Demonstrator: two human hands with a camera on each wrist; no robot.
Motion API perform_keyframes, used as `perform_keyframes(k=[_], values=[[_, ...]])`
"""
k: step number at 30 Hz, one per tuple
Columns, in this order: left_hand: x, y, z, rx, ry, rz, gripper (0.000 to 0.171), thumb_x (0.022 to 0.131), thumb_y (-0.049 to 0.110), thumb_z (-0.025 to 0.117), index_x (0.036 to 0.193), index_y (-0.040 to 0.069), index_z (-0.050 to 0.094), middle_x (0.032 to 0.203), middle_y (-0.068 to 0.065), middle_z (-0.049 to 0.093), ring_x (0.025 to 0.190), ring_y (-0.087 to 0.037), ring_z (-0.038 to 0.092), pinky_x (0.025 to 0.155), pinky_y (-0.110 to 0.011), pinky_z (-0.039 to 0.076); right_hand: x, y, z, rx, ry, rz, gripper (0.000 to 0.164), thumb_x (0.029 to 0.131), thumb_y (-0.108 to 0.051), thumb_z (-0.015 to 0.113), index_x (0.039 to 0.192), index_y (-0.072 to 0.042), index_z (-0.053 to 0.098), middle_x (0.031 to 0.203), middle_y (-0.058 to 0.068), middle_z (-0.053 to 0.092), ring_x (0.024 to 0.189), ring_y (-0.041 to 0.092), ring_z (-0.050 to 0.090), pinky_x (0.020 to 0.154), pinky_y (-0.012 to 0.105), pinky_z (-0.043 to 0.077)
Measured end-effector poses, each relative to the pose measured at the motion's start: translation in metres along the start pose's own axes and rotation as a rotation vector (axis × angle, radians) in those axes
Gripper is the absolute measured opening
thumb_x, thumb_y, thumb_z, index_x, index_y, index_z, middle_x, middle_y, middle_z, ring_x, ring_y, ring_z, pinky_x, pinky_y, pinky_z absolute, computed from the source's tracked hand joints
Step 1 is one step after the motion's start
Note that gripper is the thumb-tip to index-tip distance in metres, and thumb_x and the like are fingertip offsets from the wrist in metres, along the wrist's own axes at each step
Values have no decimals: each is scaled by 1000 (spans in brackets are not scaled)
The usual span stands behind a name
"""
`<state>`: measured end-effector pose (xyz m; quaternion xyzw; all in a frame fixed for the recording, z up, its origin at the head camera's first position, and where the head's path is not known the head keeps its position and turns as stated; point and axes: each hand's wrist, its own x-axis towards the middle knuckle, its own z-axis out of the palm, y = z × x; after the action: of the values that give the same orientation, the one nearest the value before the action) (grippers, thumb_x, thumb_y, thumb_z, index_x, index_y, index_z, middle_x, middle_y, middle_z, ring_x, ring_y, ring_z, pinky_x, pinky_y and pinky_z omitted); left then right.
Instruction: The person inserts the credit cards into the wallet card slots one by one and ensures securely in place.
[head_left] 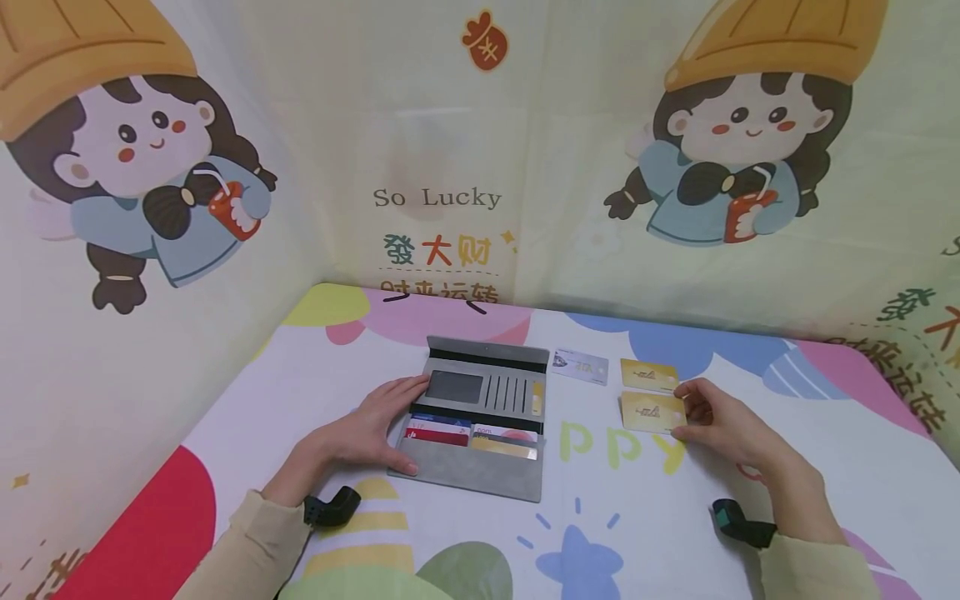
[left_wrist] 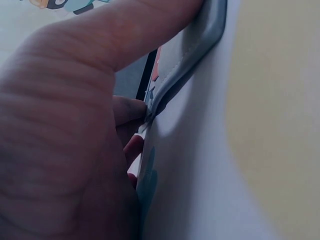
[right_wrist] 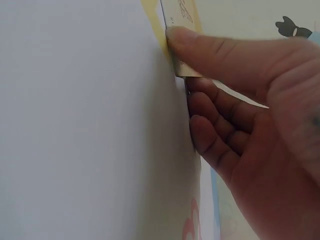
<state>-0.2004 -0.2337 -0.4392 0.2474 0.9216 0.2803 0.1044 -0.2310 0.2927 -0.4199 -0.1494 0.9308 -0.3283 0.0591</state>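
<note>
A grey wallet [head_left: 468,481] lies unfolded on the table, with several cards tucked in its pockets. My left hand [head_left: 369,431] rests along the wallet's left side, fingers spread, the thumb on the lower panel and the other fingertips near the upper panel. In the left wrist view the thumb [left_wrist: 135,30] lies over the wallet's edge [left_wrist: 187,60]. To the right of the wallet, my right hand [head_left: 723,423] pinches the right edge of the nearer gold card [head_left: 651,412]. Its thumb [right_wrist: 192,47] covers a corner of that card in the right wrist view.
Just behind the nearer gold card is another gold card [head_left: 647,375]. A silver card [head_left: 581,367] lies between the wallet and the gold cards. The printed cloth [head_left: 450,562] covers the table, and a cartoon-printed curtain [head_left: 570,275] hangs behind and at the sides.
</note>
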Motion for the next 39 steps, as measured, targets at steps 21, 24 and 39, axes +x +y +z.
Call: perform_keyframes(k=[21,24,39], values=[[0,0,-2,-12,-2,-8,118,69,56,85,161,11,26,165,-9,21,149,-37,16,113,-68,19,1,-8,0,108,-32,13,68,81,-20,87,131,9,52,104,10,62,91,24,59,75,19,51],[0,0,-2,-10,-2,-9,119,69,56,85,161,11,25,165,-9,21,149,-37,16,113,-68,20,2,-12,2,139,-38,34,69,82,-20,87,133,9,51,105,12,62,92,25,59,75,19,52],[-1,2,-4,-9,1,15,119,69,57,85,160,8,26,165,-9,21,148,-36,17,114,-66,20,16,-30,14,214,-25,-102,59,83,-11,85,127,13,54,95,9,58,82,14,56,69,20,49]])
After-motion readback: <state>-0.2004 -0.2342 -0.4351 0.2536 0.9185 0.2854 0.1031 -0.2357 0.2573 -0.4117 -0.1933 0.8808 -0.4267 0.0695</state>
